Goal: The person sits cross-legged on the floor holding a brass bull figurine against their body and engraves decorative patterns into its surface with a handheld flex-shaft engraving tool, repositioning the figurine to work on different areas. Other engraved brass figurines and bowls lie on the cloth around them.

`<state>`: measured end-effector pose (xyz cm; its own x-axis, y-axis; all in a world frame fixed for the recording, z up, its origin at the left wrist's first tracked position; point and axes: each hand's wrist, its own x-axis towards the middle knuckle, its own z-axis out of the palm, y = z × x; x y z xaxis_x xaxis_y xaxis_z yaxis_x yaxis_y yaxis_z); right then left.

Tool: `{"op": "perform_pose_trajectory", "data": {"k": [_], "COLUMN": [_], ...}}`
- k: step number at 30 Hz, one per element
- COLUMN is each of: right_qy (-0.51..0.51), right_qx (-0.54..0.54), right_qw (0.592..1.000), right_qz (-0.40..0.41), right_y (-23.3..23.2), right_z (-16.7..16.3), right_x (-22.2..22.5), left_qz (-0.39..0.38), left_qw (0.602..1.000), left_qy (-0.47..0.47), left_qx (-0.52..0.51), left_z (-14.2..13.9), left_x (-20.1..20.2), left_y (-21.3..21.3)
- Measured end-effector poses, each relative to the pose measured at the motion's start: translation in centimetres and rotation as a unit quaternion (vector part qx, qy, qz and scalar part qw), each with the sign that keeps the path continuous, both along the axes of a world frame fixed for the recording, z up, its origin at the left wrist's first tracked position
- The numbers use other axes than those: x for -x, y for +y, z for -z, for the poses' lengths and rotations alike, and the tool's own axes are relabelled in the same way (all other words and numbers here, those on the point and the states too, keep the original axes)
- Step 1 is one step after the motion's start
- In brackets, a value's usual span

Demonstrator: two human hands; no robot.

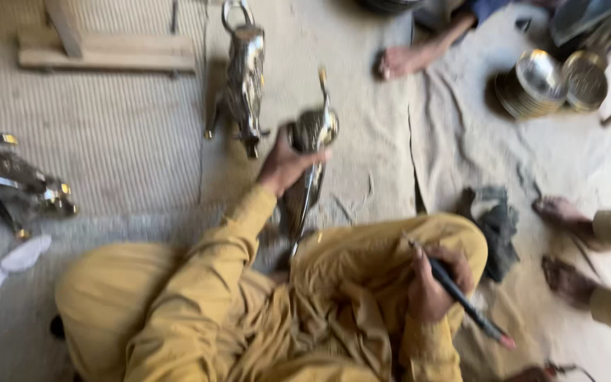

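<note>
Currently logged, one seated person in mustard clothing, working on a cloth-covered floor [362,177]; the view is blurring with motion.

Left hand [286,166]: fingers are closing round the middle of a shiny metal figure [310,166], gripping it with the thumb lying across its near face. The figure is standing tilted between the knees, its thin gold-tipped end rising beyond the fingertips, its lower part running back under the palm toward the lap.

Right hand [433,279]: fingers are wrapping a dark rod tool [464,301], which is resting on the right knee; its reddish tip is pointing away from the figure, well apart from it.

Beyond the left fingertips: a second figure [243,81], upright on the floor. Far to the left of the left hand: more shiny pieces [15,180]. Just right of the right knuckles: a dark rag [493,219]. Further off: stacked metal bowls [549,83], a wooden frame [104,49], and other people's feet [563,212].

Handling note, as a judgement: the left grip is doing the steadying, so holding the figure braced against the leg looks wise before the tool tip is being brought near; the polished surface is probably slippery and easily marked.
</note>
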<state>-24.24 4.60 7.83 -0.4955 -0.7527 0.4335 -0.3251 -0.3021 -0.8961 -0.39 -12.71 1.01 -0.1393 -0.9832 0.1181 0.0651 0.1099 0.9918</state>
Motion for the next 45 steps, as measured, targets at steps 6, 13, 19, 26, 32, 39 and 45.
{"op": "perform_pose_trajectory", "data": {"k": [6, 13, 19, 26, 32, 39, 45], "right_qy": [-0.022, -0.028, -0.033, -0.072, -0.073, -0.069, -0.107], "right_qx": [-0.027, -0.027, -0.01, -0.017, -0.026, -0.005, 0.038], "right_qw": [0.999, 0.999, 0.999, 0.995, 0.994, 0.995, 0.989], "right_qz": [-0.019, -0.026, -0.032, -0.071, -0.072, -0.077, -0.094], "right_y": [5.3, 5.5, 6.0, 6.4, 6.8, 7.1, 7.8], "right_z": [3.4, 3.3, 2.7, 1.7, 1.5, 1.3, -0.7], "right_x": [3.0, 3.4, 3.4, 2.7, 3.0, 3.9, 3.2], "left_qz": [-0.085, -0.195, -0.158, -0.215, -0.287, -0.28, -0.178], "left_qw": [0.988, 0.98, 0.983, 0.975, 0.957, 0.958, 0.942], "left_qy": [0.126, -0.005, -0.034, -0.026, -0.025, 0.055, 0.274], "left_qx": [-0.035, 0.037, -0.084, -0.056, -0.045, -0.025, -0.075], "left_z": [-1.4, -0.9, -2.2, -2.4, -2.1, -3.1, -5.0], "left_x": [0.5, 0.3, -3.3, -7.2, -6.5, -6.1, -7.4], "left_y": [2.4, 4.2, 4.4, 6.9, 7.3, 7.7, 8.6]}}
